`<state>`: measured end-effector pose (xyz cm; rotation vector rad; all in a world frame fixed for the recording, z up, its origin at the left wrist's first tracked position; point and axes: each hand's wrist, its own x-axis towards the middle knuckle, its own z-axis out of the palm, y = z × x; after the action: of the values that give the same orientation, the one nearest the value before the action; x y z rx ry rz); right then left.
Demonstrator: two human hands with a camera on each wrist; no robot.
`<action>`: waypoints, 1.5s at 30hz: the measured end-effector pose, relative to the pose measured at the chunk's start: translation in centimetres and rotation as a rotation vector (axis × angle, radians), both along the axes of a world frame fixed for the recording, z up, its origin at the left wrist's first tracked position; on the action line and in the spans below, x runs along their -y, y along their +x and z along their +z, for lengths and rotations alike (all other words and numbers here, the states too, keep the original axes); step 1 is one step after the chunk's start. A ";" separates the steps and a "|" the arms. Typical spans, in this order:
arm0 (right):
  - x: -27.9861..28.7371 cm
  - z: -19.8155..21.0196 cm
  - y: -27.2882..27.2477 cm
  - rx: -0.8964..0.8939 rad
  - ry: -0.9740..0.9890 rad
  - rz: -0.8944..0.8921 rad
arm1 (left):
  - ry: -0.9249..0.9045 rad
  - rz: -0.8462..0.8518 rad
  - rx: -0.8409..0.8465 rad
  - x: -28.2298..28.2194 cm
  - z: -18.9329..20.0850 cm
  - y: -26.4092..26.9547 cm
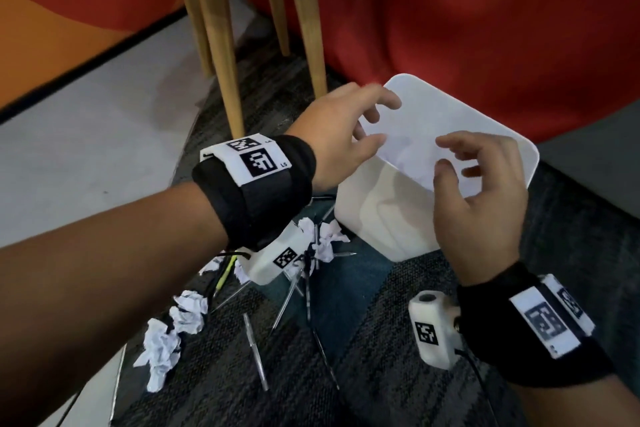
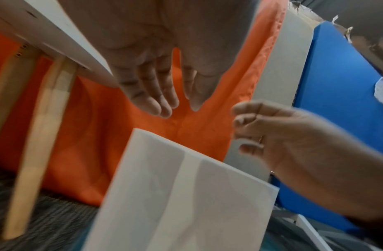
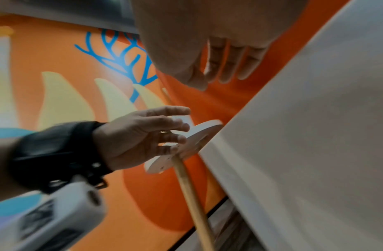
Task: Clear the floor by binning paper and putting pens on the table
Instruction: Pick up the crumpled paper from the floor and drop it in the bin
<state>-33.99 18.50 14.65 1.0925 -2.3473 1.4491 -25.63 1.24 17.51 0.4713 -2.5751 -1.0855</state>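
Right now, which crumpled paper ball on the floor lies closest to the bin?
The crumpled ball just off the white bin's lower-left corner, beside the left wrist camera. The other clear ones lie further off, lower left, under the left forearm.

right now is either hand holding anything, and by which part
Nothing is held: the left hand and right hand hover open-fingered over the white bin, gripping no paper or pen.

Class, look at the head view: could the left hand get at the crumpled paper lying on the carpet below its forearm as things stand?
Probably yes. The left hand is open and holds nothing above the white bin; the crumpled paper lies uncovered on the carpet with only loose pens beside it.
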 end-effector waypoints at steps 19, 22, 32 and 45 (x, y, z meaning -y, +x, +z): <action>6.3 -15.6 16.9 0.340 0.782 0.732 | 0.021 0.078 1.126 4.8 -15.0 21.9; 7.1 -17.5 19.9 0.314 0.978 0.875 | -0.020 0.121 1.200 4.5 -18.2 26.7; 9.8 -20.7 25.6 0.188 1.302 1.044 | 0.219 0.274 1.144 3.5 -23.6 33.4; 12.4 -22.8 28.1 0.075 1.430 1.072 | 0.358 0.401 1.028 1.5 -25.2 34.9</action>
<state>-5.85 6.11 -8.13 2.8319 -2.7962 -0.5975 9.28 -0.21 -7.67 1.9708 -2.7835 -1.3705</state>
